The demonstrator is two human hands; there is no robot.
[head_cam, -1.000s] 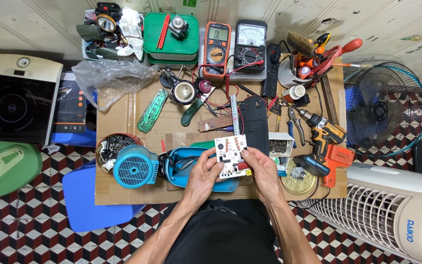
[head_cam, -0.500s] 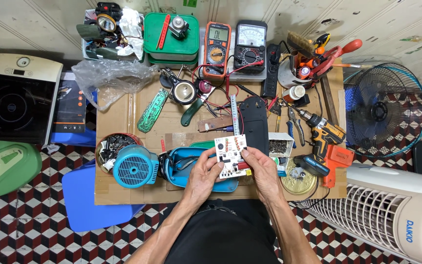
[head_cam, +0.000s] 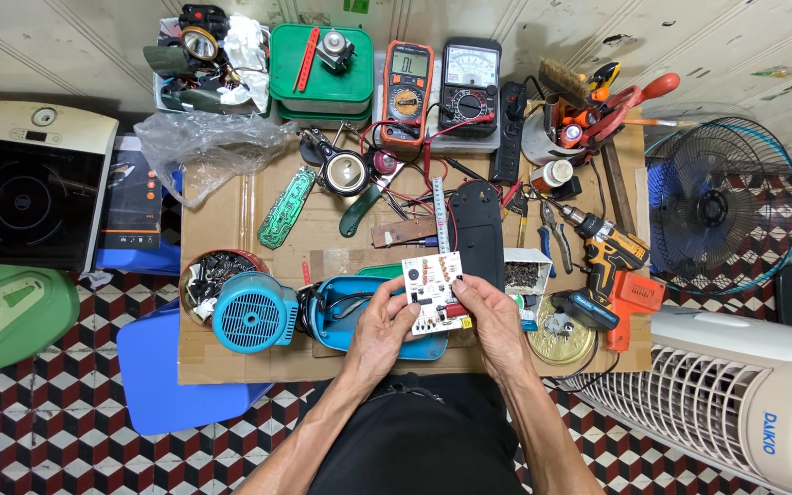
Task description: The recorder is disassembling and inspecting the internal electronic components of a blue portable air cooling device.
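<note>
Both my left hand (head_cam: 379, 323) and right hand (head_cam: 492, 321) pinch the white circuit board (head_cam: 434, 291) by its edges above the blue housing (head_cam: 350, 312); a loose grip could drop it into the clutter.

At the far edge of the tabletop stand two meters side by side: an orange multimeter (head_cam: 408, 92) with a pale grey rectangular screen at its top, and a black analog meter (head_cam: 467, 87) with a white dial face. Left of the tabletop lies a flat box (head_cam: 130, 202), dark with orange marks. A clear plastic bag (head_cam: 208, 147) lies crumpled nearby. The white heater (head_cam: 753, 403) at lower right bears a blue label.
</note>
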